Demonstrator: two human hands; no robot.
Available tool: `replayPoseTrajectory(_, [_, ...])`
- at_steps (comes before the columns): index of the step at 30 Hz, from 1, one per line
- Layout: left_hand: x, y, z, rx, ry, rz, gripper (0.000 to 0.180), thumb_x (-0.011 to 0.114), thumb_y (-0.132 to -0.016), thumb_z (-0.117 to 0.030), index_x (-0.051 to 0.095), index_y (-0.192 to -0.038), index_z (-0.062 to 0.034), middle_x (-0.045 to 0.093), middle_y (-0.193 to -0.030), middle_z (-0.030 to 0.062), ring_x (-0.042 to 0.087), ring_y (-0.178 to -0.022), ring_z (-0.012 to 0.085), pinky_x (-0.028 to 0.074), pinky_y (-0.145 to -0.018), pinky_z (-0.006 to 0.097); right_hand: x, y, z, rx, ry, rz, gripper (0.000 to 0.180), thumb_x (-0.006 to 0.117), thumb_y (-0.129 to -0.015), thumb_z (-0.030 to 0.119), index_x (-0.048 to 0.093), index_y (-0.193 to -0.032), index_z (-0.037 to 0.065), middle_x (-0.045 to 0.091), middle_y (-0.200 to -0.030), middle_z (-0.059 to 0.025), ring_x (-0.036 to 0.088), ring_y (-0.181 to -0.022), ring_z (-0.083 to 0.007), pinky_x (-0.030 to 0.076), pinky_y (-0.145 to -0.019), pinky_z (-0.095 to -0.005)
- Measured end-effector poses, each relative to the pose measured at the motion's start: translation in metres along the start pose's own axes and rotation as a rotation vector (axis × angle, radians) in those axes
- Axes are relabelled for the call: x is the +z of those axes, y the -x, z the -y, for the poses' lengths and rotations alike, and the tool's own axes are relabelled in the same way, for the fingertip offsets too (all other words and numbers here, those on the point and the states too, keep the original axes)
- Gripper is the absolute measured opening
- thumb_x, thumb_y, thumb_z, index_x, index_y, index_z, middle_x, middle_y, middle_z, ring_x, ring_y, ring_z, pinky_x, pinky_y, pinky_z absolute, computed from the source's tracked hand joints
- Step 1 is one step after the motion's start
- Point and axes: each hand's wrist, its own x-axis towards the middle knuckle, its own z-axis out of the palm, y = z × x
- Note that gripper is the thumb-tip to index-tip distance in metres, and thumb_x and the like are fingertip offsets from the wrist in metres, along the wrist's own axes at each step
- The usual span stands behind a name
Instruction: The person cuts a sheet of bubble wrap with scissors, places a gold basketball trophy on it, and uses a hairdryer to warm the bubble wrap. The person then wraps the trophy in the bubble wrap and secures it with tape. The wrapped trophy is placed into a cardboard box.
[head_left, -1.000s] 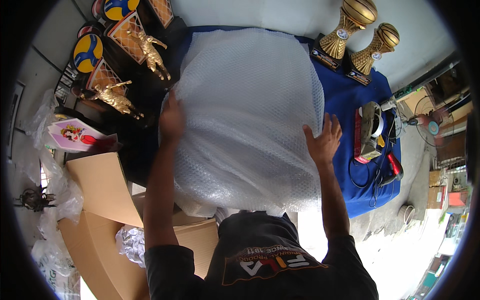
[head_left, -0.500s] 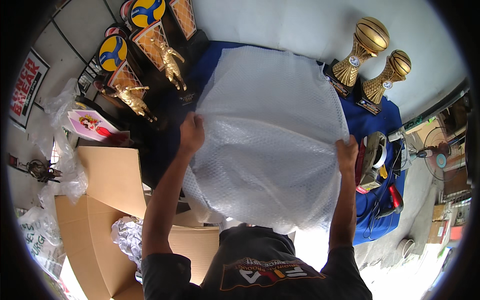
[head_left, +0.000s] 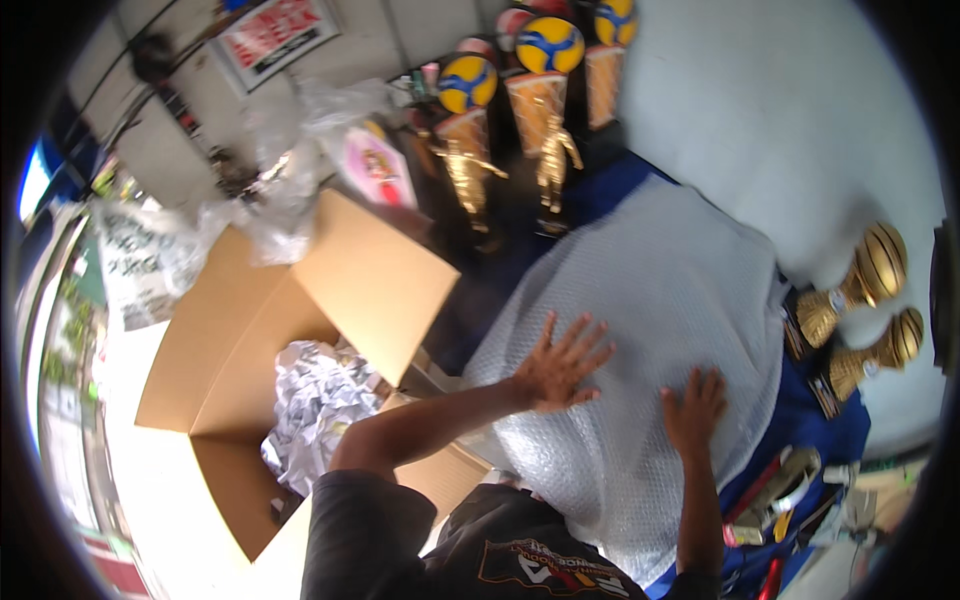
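A large sheet of clear bubble wrap (head_left: 660,270) lies spread over a table with a blue cloth (head_left: 610,195). My left hand (head_left: 563,368) rests on the sheet with its fingers spread wide. To its right, my right hand (head_left: 694,412) lies on the wrap too, palm down, with the fingers apart. Neither hand grips anything. Part of the sheet hangs down toward my body at the near edge.
An open cardboard box (head_left: 240,400) holding crumpled paper (head_left: 320,410) stands at left. Golden figure trophies (head_left: 465,185) with volleyball tops stand at the back. Golden basketball trophies (head_left: 880,265) are at right, near a tape dispenser (head_left: 790,480). Clear plastic (head_left: 285,200) hangs by the wall.
Both hands have let go of the sheet's side edges and now lie flat on it, closer together. The view has swung left, bringing more of the cardboard box into sight.
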Motion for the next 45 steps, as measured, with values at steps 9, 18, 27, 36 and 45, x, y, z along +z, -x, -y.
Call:
replayPoseTrajectory(9, [-0.097, 0.074, 0.077, -0.104, -0.32, -0.829, 0.045, 0.063, -0.087, -0.019, 0.055, -0.128, -0.0032, 0.051, -0.137, 0.018, 0.044, -0.135, 0.033, 0.034, -0.11, 0.054, -0.021, -0.006, -0.042, 0.028, 0.146, 0.048, 0.071, 0.036, -0.102, 0.054, 0.029, -0.155, 0.008, 0.018, -0.162, -0.0203, 0.015, -0.15, -0.0396, 0.015, -0.116, -0.0617])
replayPoseTrajectory(18, [-0.198, 0.216, 0.265, -1.48, -0.226, -0.92, 0.071, 0.072, -0.076, -0.03, 0.044, -0.136, -0.0038, 0.043, -0.139, 0.0215, 0.042, -0.129, 0.0406, 0.044, -0.097, 0.054, 0.013, -0.014, -0.068, -0.169, 0.083, 0.008, 0.069, 0.05, -0.097, 0.046, 0.034, -0.152, 0.006, 0.026, -0.158, -0.024, 0.023, -0.146, -0.0426, 0.017, -0.117, -0.0576])
replayPoseTrajectory(27, [-0.12, 0.265, 0.27, -1.137, -0.357, -0.667, 0.017, 0.057, -0.085, -0.011, 0.056, -0.101, -0.0058, 0.068, -0.09, 0.0213, 0.065, -0.091, 0.0395, 0.048, -0.075, 0.059, -0.024, -0.043, -0.026, -0.295, -0.07, -0.071, 0.056, 0.065, -0.091, 0.029, 0.049, -0.135, -0.002, 0.042, -0.146, -0.0255, 0.035, -0.138, -0.0438, 0.028, -0.112, -0.0558])
replayPoseTrajectory(36, [-0.17, 0.172, 0.088, 0.051, 0.438, -0.628, 0.026, 0.065, -0.072, -0.004, 0.057, -0.097, -0.0008, 0.064, -0.078, 0.0203, 0.063, -0.074, 0.0432, 0.05, -0.065, 0.048, -0.111, -0.028, 0.186, -1.116, -0.723, -0.378, 0.057, 0.068, -0.09, 0.031, 0.051, -0.134, -0.002, 0.05, -0.14, -0.0228, 0.049, -0.129, -0.0416, 0.042, -0.105, -0.0514])
replayPoseTrajectory(45, [-0.319, 0.12, 0.065, -0.294, 1.168, -1.485, 0.025, 0.055, -0.099, -0.025, 0.054, -0.112, -0.0044, 0.065, -0.099, 0.0112, 0.066, -0.088, 0.0183, 0.056, -0.068, 0.032, -0.197, -0.061, 0.205, -0.633, -1.608, -0.017, 0.018, 0.053, -0.099, 0.015, 0.063, -0.1, -0.001, 0.066, -0.085, -0.0046, 0.06, -0.07, -0.0087, 0.048, -0.063, -0.0251])
